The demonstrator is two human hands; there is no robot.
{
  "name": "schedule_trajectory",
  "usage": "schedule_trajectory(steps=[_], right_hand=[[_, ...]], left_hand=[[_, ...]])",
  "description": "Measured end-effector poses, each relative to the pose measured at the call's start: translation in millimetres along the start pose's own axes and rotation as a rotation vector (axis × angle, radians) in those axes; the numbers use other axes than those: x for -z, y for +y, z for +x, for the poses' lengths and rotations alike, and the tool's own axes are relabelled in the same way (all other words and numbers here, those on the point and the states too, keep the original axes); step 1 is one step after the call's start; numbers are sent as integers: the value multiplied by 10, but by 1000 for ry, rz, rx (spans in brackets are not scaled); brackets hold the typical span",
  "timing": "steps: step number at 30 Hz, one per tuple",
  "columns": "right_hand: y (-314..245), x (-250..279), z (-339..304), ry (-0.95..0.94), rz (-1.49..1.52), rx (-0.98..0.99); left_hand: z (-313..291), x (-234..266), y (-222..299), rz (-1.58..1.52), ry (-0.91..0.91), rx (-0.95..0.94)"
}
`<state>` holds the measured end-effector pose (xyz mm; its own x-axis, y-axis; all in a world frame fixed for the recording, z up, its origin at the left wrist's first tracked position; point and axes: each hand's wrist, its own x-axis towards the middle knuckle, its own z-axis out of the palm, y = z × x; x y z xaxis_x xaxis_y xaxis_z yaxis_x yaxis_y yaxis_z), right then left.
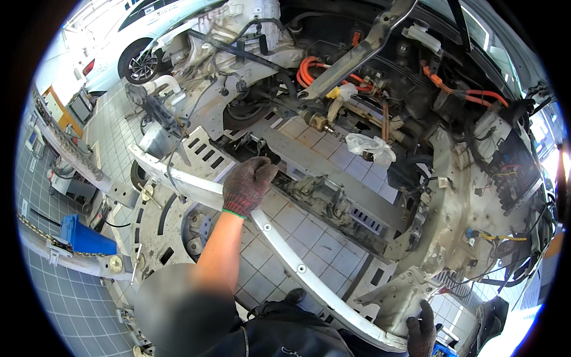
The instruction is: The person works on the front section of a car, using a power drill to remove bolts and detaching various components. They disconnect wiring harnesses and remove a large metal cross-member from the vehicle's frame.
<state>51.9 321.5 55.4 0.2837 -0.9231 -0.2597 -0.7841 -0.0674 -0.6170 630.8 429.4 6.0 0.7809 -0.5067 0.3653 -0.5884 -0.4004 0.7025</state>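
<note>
one white curved bar [284, 247] crossing the stripped vehicle's [449, 238] front: probably stiff, smooth, fairly heavy; best gripped near both ends. cannot tell of any grasp inside the curled left hand [248, 184], over the bar, nor inside the cropped right hand [421, 330], beside its end. counted: two hands, one bar, one spoked wheel [143, 65], one plastic bag [369, 147].

A single head-worn fisheye view looks steeply down and forward, past the left hand [248, 185] into the stripped engine bay [441, 199], from close above; straight edges bow toward the dark rim.
</note>
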Motion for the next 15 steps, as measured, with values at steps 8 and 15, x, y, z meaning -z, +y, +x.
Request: schedule_trajectory(steps=[8, 15], right_hand=[[-31, 0, -20, 20, 73, -11], [-117, 8, -20, 23, 18, -17]], left_hand=[[-11, -12, -3, -67, -33, 53], [-18, 6, 27, -52, -26, 18]])
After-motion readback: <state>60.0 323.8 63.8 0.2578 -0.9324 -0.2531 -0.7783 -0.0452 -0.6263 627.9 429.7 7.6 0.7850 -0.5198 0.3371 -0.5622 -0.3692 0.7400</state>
